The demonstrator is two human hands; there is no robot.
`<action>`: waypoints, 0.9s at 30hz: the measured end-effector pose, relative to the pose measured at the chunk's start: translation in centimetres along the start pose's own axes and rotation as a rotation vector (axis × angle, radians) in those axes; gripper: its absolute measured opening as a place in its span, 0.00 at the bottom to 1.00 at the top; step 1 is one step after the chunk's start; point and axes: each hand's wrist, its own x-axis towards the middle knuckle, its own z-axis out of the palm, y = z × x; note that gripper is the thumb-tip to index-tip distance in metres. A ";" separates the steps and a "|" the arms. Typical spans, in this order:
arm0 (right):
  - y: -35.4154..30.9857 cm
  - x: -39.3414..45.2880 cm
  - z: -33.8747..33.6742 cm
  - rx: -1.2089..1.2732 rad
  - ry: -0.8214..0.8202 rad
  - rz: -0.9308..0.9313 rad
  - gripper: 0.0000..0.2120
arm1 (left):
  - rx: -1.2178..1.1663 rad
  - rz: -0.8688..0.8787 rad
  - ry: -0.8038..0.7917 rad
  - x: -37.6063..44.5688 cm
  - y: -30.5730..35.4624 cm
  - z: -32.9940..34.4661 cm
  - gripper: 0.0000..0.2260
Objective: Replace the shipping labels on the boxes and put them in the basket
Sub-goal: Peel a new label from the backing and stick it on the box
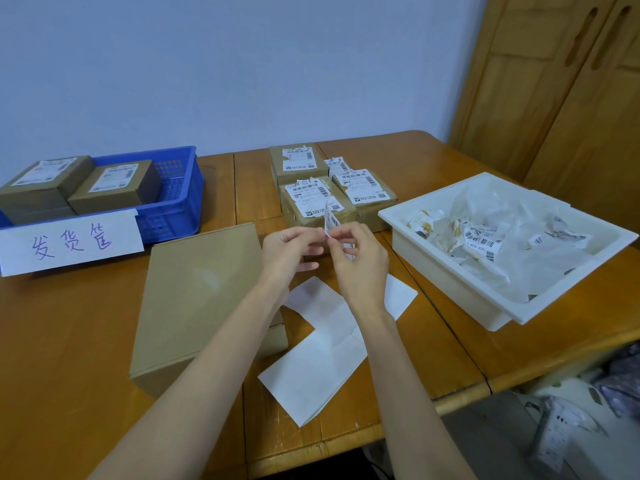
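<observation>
A plain brown box (pixel 194 299) without a label lies on the table in front of me. Above the table's middle, my left hand (pixel 289 249) and my right hand (pixel 358 259) both pinch a small shipping label (pixel 333 221) with a barcode, held upright between them. Three brown boxes (pixel 318 206) with torn labels stand just behind my hands. At the far left, a blue basket (pixel 176 199) holds two labelled boxes (pixel 114 185). White backing sheets (pixel 322 358) lie under my right forearm.
A white tray (pixel 446 271) full of crumpled label scraps and backing paper sits at the right. A handwritten paper sign (pixel 69 244) leans on the basket's front. Wooden cabinet doors (pixel 554 98) stand at the back right. Bags lie on the floor beyond the table's right edge.
</observation>
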 end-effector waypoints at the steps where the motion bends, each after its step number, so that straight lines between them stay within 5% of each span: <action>1: 0.0 0.0 0.0 -0.013 -0.005 -0.005 0.03 | 0.011 0.002 0.004 0.0 0.1 0.0 0.05; 27: 0.0 0.0 -0.2 -0.099 -0.030 -0.015 0.02 | 0.070 0.040 0.049 0.3 -0.2 0.4 0.05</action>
